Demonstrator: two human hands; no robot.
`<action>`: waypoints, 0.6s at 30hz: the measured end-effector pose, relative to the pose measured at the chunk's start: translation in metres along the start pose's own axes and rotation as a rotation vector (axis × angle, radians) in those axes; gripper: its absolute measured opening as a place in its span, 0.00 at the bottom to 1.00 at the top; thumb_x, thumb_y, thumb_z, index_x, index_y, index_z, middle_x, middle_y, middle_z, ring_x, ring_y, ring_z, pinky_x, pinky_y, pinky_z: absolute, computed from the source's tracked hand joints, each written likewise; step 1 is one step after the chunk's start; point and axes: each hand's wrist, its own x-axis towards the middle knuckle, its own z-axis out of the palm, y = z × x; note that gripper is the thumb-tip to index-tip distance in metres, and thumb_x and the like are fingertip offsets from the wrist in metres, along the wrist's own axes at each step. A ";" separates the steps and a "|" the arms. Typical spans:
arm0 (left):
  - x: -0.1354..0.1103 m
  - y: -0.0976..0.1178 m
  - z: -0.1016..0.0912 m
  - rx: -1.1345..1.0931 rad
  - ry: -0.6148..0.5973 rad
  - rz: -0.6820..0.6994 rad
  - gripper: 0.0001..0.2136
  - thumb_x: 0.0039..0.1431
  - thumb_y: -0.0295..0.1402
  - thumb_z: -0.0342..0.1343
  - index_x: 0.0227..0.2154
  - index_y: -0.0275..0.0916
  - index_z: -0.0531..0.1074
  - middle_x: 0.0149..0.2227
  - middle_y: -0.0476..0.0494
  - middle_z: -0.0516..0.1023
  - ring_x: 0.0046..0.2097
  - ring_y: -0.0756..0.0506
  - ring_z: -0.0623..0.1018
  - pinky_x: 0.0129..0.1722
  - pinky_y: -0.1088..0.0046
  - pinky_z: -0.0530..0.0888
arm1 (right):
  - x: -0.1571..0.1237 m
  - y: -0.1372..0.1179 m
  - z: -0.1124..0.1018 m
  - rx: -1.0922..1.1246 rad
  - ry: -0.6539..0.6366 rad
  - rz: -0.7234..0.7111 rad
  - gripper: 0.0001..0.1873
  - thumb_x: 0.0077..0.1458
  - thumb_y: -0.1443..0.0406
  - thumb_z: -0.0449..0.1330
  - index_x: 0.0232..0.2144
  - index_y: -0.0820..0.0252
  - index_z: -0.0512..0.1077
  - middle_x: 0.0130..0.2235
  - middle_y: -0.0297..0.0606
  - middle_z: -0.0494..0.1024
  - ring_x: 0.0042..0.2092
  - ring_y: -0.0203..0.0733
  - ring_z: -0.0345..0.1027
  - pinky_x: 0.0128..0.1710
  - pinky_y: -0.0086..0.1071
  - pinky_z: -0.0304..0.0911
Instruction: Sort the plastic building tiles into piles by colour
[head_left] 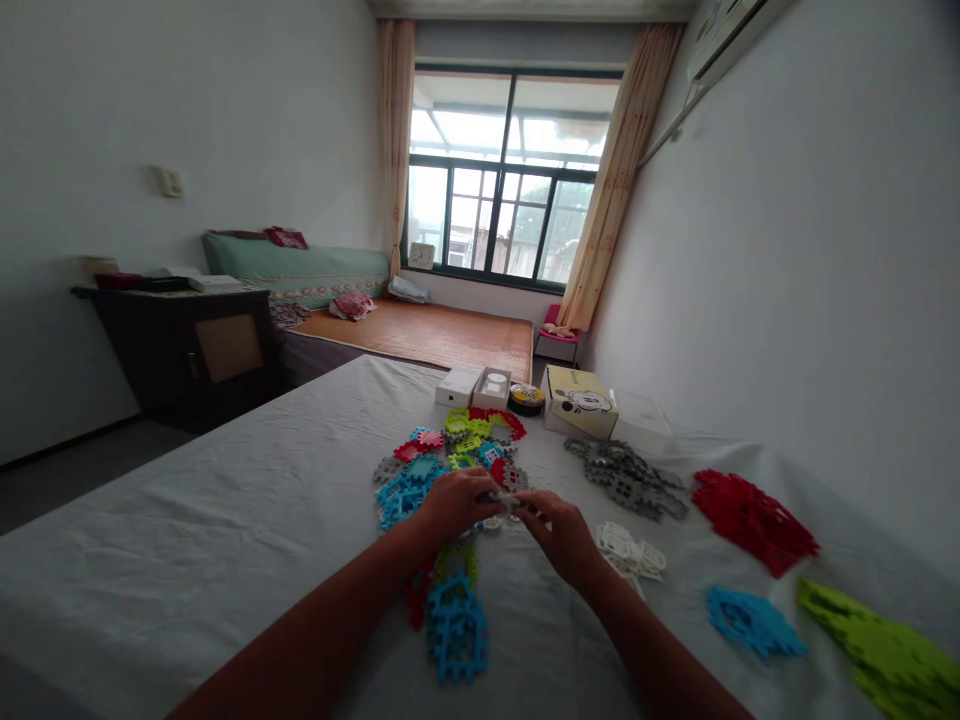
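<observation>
My left hand and my right hand meet over a white sheet, fingers pinched together on a small grey-white puzzle piece between them. A mixed heap of coloured interlocking plastic pieces lies just beyond my hands. Under my left forearm lie a blue piece, a green one and a red one. To the right sit sorted piles: white pieces, grey pieces, red pieces, blue pieces and green pieces.
Two small white boxes, a round tin, a yellow box and a clear container stand at the sheet's far edge. Beyond are a bed with a straw mat, a dark cabinet at left and a window.
</observation>
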 end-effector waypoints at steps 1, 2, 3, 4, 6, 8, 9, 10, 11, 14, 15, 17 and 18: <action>0.000 0.000 0.000 -0.013 -0.002 0.001 0.10 0.57 0.42 0.56 0.32 0.42 0.76 0.33 0.49 0.76 0.36 0.48 0.75 0.37 0.76 0.69 | 0.000 -0.001 -0.001 -0.002 -0.001 0.002 0.13 0.59 0.60 0.54 0.42 0.52 0.75 0.40 0.38 0.79 0.41 0.43 0.72 0.39 0.35 0.69; 0.000 0.000 -0.001 -0.033 -0.005 0.009 0.10 0.58 0.42 0.55 0.33 0.42 0.76 0.33 0.48 0.76 0.37 0.48 0.75 0.38 0.76 0.69 | 0.000 -0.002 -0.002 -0.003 0.004 0.003 0.13 0.59 0.60 0.53 0.42 0.52 0.75 0.40 0.38 0.79 0.41 0.43 0.72 0.40 0.35 0.69; 0.000 0.001 -0.002 -0.059 -0.010 0.024 0.10 0.60 0.41 0.54 0.34 0.42 0.76 0.35 0.47 0.76 0.38 0.48 0.75 0.39 0.76 0.69 | 0.001 -0.003 -0.003 -0.004 0.011 0.006 0.13 0.59 0.60 0.53 0.41 0.52 0.75 0.40 0.38 0.79 0.42 0.43 0.72 0.40 0.36 0.69; 0.000 0.001 -0.002 -0.084 -0.014 0.041 0.10 0.61 0.39 0.52 0.37 0.42 0.76 0.36 0.47 0.76 0.39 0.48 0.75 0.41 0.76 0.69 | 0.001 -0.003 -0.004 -0.003 0.019 0.011 0.13 0.59 0.60 0.53 0.41 0.52 0.75 0.40 0.38 0.79 0.42 0.43 0.72 0.40 0.35 0.69; -0.001 0.003 -0.003 -0.126 -0.031 0.076 0.10 0.62 0.36 0.51 0.40 0.42 0.75 0.39 0.46 0.77 0.42 0.47 0.75 0.43 0.75 0.69 | 0.001 -0.003 -0.005 0.004 0.034 0.025 0.12 0.59 0.61 0.53 0.41 0.52 0.75 0.39 0.38 0.79 0.40 0.42 0.72 0.39 0.35 0.69; -0.001 0.005 -0.004 -0.146 -0.043 0.093 0.10 0.62 0.34 0.50 0.42 0.42 0.75 0.40 0.45 0.76 0.43 0.47 0.75 0.44 0.75 0.69 | 0.000 -0.003 -0.004 0.017 0.051 0.032 0.12 0.58 0.61 0.54 0.40 0.53 0.75 0.38 0.38 0.78 0.38 0.41 0.72 0.37 0.34 0.69; -0.001 0.006 -0.004 -0.149 -0.043 0.093 0.10 0.61 0.33 0.51 0.41 0.42 0.75 0.41 0.45 0.76 0.43 0.47 0.75 0.44 0.75 0.70 | -0.001 -0.003 -0.003 0.026 0.057 0.028 0.12 0.57 0.60 0.55 0.41 0.54 0.74 0.38 0.38 0.78 0.36 0.40 0.72 0.35 0.33 0.69; -0.001 0.006 -0.004 -0.148 -0.044 0.092 0.09 0.61 0.32 0.51 0.41 0.42 0.75 0.40 0.45 0.76 0.43 0.47 0.75 0.44 0.75 0.70 | -0.002 -0.005 -0.002 0.032 0.058 0.018 0.12 0.56 0.60 0.56 0.42 0.54 0.73 0.38 0.38 0.77 0.35 0.39 0.72 0.34 0.33 0.69; -0.001 0.007 -0.004 -0.146 -0.046 0.091 0.09 0.60 0.32 0.52 0.40 0.41 0.75 0.39 0.46 0.76 0.42 0.47 0.75 0.43 0.75 0.70 | -0.002 -0.007 -0.001 0.035 0.056 0.001 0.12 0.56 0.60 0.56 0.42 0.54 0.73 0.38 0.38 0.77 0.34 0.39 0.71 0.33 0.32 0.69; -0.001 0.008 -0.005 -0.143 -0.044 0.085 0.07 0.59 0.33 0.53 0.38 0.42 0.75 0.38 0.47 0.76 0.39 0.48 0.75 0.41 0.76 0.71 | -0.001 -0.012 -0.002 0.002 0.046 -0.043 0.09 0.56 0.60 0.57 0.38 0.54 0.74 0.36 0.37 0.77 0.35 0.39 0.70 0.36 0.33 0.68; -0.001 0.008 -0.005 -0.146 -0.039 0.077 0.08 0.58 0.33 0.54 0.39 0.42 0.74 0.38 0.48 0.76 0.38 0.49 0.75 0.40 0.77 0.71 | 0.001 -0.011 -0.004 -0.012 0.050 -0.042 0.09 0.57 0.60 0.56 0.36 0.54 0.74 0.35 0.37 0.77 0.35 0.39 0.70 0.37 0.33 0.68; -0.001 0.008 -0.008 -0.151 -0.015 0.057 0.09 0.58 0.34 0.53 0.41 0.43 0.73 0.39 0.48 0.76 0.37 0.50 0.75 0.39 0.77 0.71 | 0.006 -0.003 -0.013 -0.027 0.085 0.007 0.11 0.57 0.58 0.55 0.34 0.55 0.75 0.35 0.38 0.77 0.36 0.40 0.71 0.36 0.32 0.67; 0.000 0.007 -0.009 -0.152 -0.001 0.049 0.10 0.59 0.34 0.53 0.43 0.43 0.73 0.40 0.48 0.75 0.37 0.50 0.75 0.40 0.77 0.71 | 0.007 0.006 -0.021 -0.029 0.127 0.055 0.13 0.57 0.56 0.55 0.34 0.56 0.75 0.35 0.39 0.77 0.35 0.40 0.71 0.35 0.32 0.67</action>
